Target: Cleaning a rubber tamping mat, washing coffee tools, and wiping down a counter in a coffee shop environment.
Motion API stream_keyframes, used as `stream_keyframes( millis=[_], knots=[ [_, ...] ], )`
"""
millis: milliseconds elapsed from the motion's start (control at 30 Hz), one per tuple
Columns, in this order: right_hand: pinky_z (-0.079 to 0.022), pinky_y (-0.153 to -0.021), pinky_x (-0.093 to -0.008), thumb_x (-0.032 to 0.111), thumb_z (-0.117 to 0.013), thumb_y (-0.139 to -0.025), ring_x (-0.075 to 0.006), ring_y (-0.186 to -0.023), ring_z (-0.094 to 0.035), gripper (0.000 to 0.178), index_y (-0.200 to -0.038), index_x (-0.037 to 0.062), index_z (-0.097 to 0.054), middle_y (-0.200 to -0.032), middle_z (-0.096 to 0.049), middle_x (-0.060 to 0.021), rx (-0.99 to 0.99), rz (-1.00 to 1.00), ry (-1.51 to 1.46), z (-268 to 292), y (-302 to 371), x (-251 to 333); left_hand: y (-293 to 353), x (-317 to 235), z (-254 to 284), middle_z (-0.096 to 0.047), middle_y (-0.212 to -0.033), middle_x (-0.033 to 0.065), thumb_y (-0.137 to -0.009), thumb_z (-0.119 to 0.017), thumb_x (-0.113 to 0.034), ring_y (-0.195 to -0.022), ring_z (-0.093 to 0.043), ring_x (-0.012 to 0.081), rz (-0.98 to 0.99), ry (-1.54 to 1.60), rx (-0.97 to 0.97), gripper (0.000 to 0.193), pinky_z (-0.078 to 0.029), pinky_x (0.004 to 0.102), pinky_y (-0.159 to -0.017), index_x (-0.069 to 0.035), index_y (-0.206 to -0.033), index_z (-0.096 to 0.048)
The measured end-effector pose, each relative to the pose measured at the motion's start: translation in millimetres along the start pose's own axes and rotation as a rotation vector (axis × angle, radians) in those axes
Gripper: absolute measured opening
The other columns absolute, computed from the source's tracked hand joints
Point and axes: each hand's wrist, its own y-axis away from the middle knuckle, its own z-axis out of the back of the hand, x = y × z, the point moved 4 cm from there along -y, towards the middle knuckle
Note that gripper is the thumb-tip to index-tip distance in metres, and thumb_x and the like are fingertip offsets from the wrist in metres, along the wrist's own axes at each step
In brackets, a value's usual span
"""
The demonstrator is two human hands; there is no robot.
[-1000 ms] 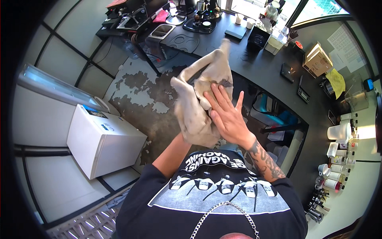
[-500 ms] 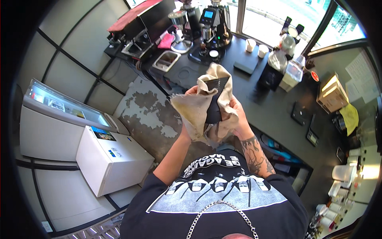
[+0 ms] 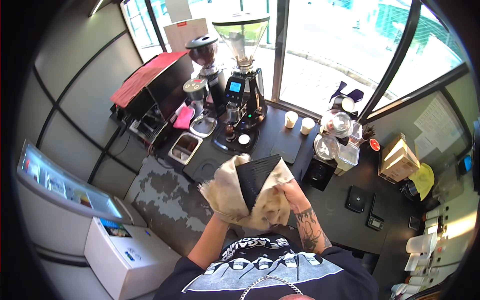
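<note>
A frayed beige cloth (image 3: 225, 192) is held up in front of my chest. Wrapped inside it is a black ribbed mat (image 3: 257, 175), its dark grooved face showing between the folds. My right hand (image 3: 296, 194) grips the cloth's right side, fingers partly behind the fabric. On the left, my forearm runs up under the cloth, and the fabric covers my left hand, which holds that side from behind. Dark stains mark the lower part of the cloth.
Coffee grinders (image 3: 245, 95) stand on the black counter (image 3: 330, 207). A red-topped machine (image 3: 155, 75), metal bin (image 3: 185, 148), two paper cups (image 3: 291, 119), clear containers (image 3: 347, 154), a scale (image 3: 376, 215) and a cardboard box (image 3: 398, 160) surround them. A white freezer (image 3: 125, 260) is at left.
My view has tilted up toward the counter and windows. The cloth has been spread wider, and more of the mat's ribbed face shows. My left fingers have gone out of sight behind the cloth.
</note>
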Motion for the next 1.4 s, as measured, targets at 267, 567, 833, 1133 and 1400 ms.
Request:
stream_keyframes(
  millis=[267, 567, 833, 1133, 1400],
  knots=[
    [-0.057, -0.1, -0.0399, 0.012, -0.052, -0.107, -0.0184, -0.119, -0.068, 0.037, -0.143, 0.0057, -0.058, -0.131, -0.067, -0.0113, -0.353, 0.011, 0.691, -60.3, 12.7, 26.6, -23.5, 26.0, 45.3, -0.071, -0.116, 0.0144, -0.086, -0.073, -0.012, -0.1, -0.073, 0.0329, -0.63, -0.083, 0.081, 0.043, -0.058, 0.0352, -0.091, -0.003, -0.128, -0.067],
    [-0.054, -0.099, -0.0358, 0.02, -0.048, -0.112, -0.0206, -0.113, -0.065, 0.032, -0.139, 0.0031, -0.056, -0.126, -0.066, -0.0092, -0.395, 0.111, 0.581, -156.3, -13.2, -74.2, 29.5, 128.9, 24.9, -0.033, -0.168, 0.0185, -0.115, -0.043, -0.029, -0.145, -0.046, 0.0237, 0.171, 0.353, 0.268, 0.078, -0.041, 0.0296, -0.116, -0.001, -0.168, 0.006],
    [-0.053, -0.11, -0.0469, 0.036, -0.04, -0.115, -0.0282, -0.126, -0.066, 0.044, -0.144, 0.0071, -0.057, -0.14, -0.065, -0.0117, -0.164, 0.331, -0.331, -180.3, 14.7, -55.0, -7.3, 186.1, 54.5, -0.049, -0.159, 0.0169, -0.106, -0.037, -0.073, -0.142, -0.053, 0.0339, 0.228, 1.073, 0.706, 0.091, -0.04, 0.0489, -0.123, -0.005, -0.166, -0.031],
    [-0.037, -0.125, -0.057, 0.042, -0.033, -0.114, -0.0395, -0.148, -0.048, 0.06, -0.158, 0.003, -0.046, -0.162, -0.047, -0.0222, 0.235, 0.423, -0.67, -173.7, 38.6, 5.0, 1.6, 219.9, 96.8, -0.048, -0.158, 0.0262, -0.106, -0.036, -0.071, -0.143, -0.051, 0.0411, 0.663, 2.384, 0.88, 0.093, -0.037, 0.0553, -0.123, 0.006, -0.159, -0.037],
    [-0.046, -0.119, -0.0537, 0.041, -0.036, -0.116, -0.0369, -0.137, -0.06, 0.055, -0.151, 0.0017, -0.053, -0.152, -0.059, -0.0205, 0.15, 0.25, -0.825, -159.9, 13.6, -34.3, 7.3, 200.1, 92.9, -0.058, -0.142, 0.0206, -0.106, -0.049, -0.06, -0.126, -0.059, 0.0331, 0.397, 1.23, 0.323, 0.076, -0.045, 0.0486, -0.111, 0.003, -0.147, -0.048]
  ],
)
